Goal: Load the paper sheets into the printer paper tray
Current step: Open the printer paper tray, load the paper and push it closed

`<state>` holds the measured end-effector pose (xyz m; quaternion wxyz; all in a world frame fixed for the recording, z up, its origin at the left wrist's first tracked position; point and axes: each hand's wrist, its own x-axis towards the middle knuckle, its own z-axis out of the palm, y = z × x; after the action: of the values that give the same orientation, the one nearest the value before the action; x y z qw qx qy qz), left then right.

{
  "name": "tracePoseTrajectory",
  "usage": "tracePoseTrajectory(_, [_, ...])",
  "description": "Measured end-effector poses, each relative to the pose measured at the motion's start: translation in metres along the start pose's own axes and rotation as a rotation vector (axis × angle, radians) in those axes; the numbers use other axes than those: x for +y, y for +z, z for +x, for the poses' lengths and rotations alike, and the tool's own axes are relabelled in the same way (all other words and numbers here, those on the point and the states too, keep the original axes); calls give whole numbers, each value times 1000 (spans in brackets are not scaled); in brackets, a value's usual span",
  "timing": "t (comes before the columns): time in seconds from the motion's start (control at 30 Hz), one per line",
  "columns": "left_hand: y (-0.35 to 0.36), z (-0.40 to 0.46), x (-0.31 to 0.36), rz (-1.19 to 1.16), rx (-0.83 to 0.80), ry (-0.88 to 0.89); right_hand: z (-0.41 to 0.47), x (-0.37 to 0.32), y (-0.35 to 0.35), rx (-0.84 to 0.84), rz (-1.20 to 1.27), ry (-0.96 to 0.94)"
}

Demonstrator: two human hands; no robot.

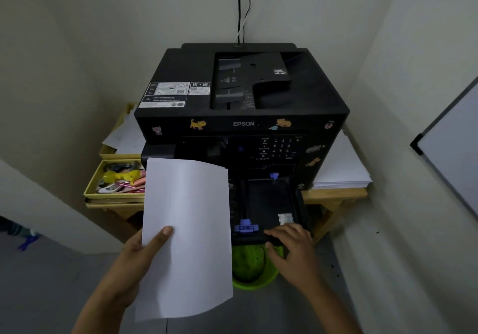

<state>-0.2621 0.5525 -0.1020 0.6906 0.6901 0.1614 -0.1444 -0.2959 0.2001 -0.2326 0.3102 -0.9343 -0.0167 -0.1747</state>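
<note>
- The left hand (144, 251) has its grip clenched on the paper sheets (186, 235), thumb on top near the lower left edge. Held from one side only, the stack bows and could sag or fan out.
- The right hand (289, 240) grasps the front lip of the paper tray (271, 204) — pulled open, empty, just right of the sheets.
- The blue guide (245, 227) beside that grip may snag a skewed edge.

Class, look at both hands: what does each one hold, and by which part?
The left hand grips the paper sheets at their left edge, thumb on top. The right hand grips the front edge of the paper tray.
</note>
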Motion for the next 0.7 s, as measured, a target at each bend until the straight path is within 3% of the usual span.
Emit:
tracePoseTrajectory(0.17, [9, -2, 6, -26, -44, -1, 9, -17, -7, -8, 107, 90])
tracePoseTrajectory(0.43, [27, -2, 11, -136, -78, 27, 31, -89, -36, -354, 733, 502])
tracePoseTrajectory(0.57, [41, 0, 6, -120, -85, -29, 33, -100, -33, -291, 1048, 714])
tracePoseTrajectory(0.7, [46, 5, 0, -55, -90, -26, 36, -102, -33, -196, 1192, 632])
